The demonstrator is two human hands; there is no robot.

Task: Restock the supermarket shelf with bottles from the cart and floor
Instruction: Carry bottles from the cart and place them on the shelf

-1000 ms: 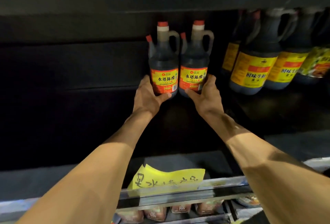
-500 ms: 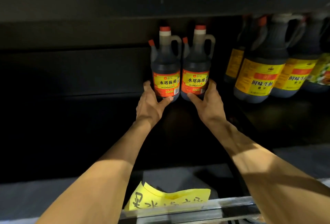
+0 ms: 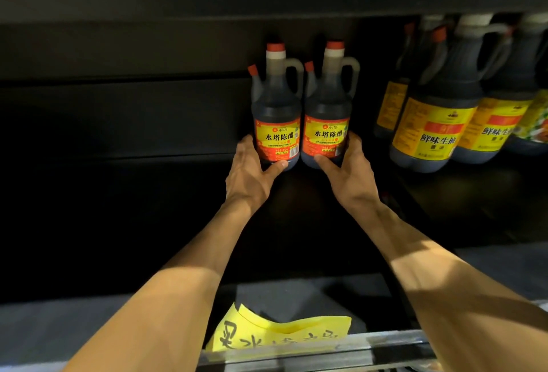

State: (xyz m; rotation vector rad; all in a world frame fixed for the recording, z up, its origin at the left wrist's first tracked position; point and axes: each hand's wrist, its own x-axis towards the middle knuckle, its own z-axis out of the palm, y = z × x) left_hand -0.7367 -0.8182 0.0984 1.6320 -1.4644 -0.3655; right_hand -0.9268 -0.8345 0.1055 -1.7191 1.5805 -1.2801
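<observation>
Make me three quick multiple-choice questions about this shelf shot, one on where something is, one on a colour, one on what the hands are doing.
1. Where are the larger yellow-label bottles?
A. right of the held pair
B. left of it
C. on the floor

2. What colour are the held bottles' caps?
A. green
B. red
C. white

3. What is each hand doing?
A. hanging idle
B. gripping a bottle's base
C. holding the yellow note

Answers: A, they stand at the right. B, both caps are red. B, the left hand grips the left bottle, the right hand the right bottle.
</observation>
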